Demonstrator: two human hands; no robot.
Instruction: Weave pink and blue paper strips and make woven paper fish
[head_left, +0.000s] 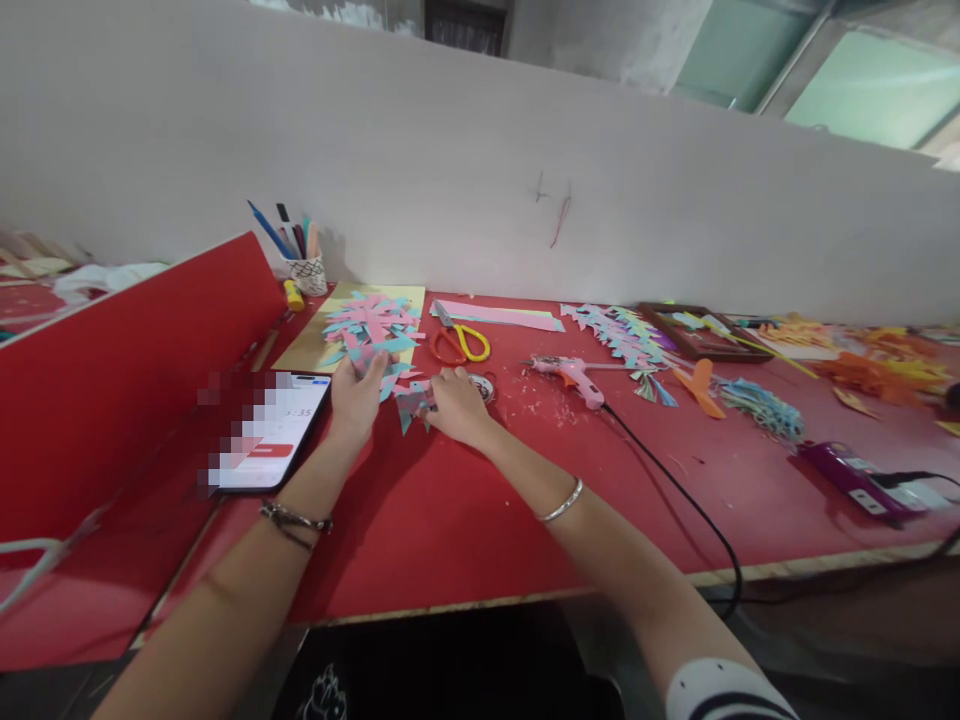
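My left hand (pixel 357 398) is closed on a pink and light-blue cut-paper strip (pixel 409 402), thumb on top. The strip has pointed pieces along it. The fingers of my right hand (pixel 459 408) are bent over its right end, and the fingertips are partly hidden. Just behind my hands, a heap of pink and blue paper pieces (pixel 373 318) lies on a yellowish sheet (pixel 300 345). Scissors with red and yellow handles (pixel 474 343) rest beyond my right hand. A round object (pixel 484 387) sits partly hidden behind that hand.
A pink glue gun (pixel 577 380) lies to the right, its black cord (pixel 675 485) crossing the table's front edge. Behind are long paper strips (pixel 499 317) and a fringed paper garland (pixel 619 335). A phone (pixel 281 430) and red panel (pixel 135 380) are at left. A pen cup (pixel 307 274) stands behind.
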